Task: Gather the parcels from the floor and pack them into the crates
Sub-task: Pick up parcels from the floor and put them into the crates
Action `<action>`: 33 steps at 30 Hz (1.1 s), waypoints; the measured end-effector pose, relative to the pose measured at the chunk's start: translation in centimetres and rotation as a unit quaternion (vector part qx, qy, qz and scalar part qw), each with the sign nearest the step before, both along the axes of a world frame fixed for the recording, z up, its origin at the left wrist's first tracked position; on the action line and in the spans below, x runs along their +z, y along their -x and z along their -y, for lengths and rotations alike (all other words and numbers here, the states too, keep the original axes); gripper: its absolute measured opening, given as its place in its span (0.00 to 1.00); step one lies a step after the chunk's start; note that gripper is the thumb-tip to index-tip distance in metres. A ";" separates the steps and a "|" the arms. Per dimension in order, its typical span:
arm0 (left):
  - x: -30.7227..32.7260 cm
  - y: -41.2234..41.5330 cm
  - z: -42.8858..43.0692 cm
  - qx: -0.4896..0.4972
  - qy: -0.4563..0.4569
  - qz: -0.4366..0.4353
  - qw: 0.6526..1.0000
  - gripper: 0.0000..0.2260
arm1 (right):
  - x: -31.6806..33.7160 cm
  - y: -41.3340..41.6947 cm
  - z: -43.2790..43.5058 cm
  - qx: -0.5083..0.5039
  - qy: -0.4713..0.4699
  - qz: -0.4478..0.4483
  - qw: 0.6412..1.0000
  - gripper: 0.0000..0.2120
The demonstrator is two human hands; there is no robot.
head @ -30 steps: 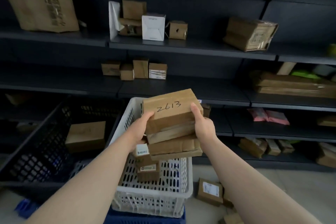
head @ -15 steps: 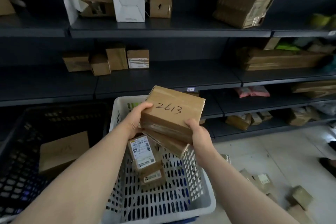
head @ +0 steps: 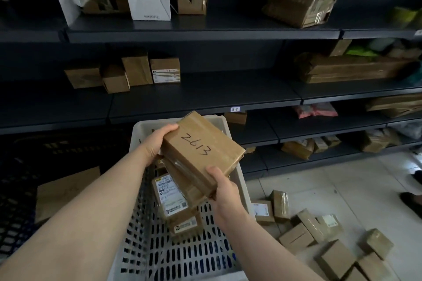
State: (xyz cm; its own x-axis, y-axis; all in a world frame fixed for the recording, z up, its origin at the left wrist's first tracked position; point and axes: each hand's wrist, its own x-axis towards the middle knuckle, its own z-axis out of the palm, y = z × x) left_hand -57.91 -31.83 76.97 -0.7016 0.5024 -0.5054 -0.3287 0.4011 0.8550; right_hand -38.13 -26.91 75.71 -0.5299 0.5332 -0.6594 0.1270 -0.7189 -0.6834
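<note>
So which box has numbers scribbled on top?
The top box, held by the left hand and right hand over the white crate: 2613 in marker. Others show printed labels or nothing.

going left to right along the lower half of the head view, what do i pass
black crate → flat brown parcel inside it → white crate → loose parcels on the floor; the held 2613 parcel overlaps the white crate, so it's left out

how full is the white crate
Partly full: a few labelled parcels sit inside the white crate, and much of its slotted floor shows bare.
</note>
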 end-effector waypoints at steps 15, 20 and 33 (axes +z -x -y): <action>-3.4 -0.6 -3.1 -0.079 -0.039 0.030 0.996 0.14 | -3.2 -0.2 -0.6 -0.082 -0.028 0.039 0.995 0.24; -0.9 1.3 -0.5 -0.071 -0.066 0.033 0.995 0.14 | -0.6 2.4 0.8 -0.099 -0.098 0.057 0.989 0.30; 3.8 13.7 24.1 0.105 -0.053 -0.001 0.993 0.12 | 2.6 17.7 15.3 0.068 -0.124 0.011 0.990 0.28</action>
State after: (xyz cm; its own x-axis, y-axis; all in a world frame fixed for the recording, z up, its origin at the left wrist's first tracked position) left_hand -71.65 -55.95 80.82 -0.7974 0.3957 -0.4557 -0.3932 0.2322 0.8896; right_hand -55.87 -42.25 78.35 -0.5948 0.6051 -0.5292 0.2279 -0.5044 -0.8329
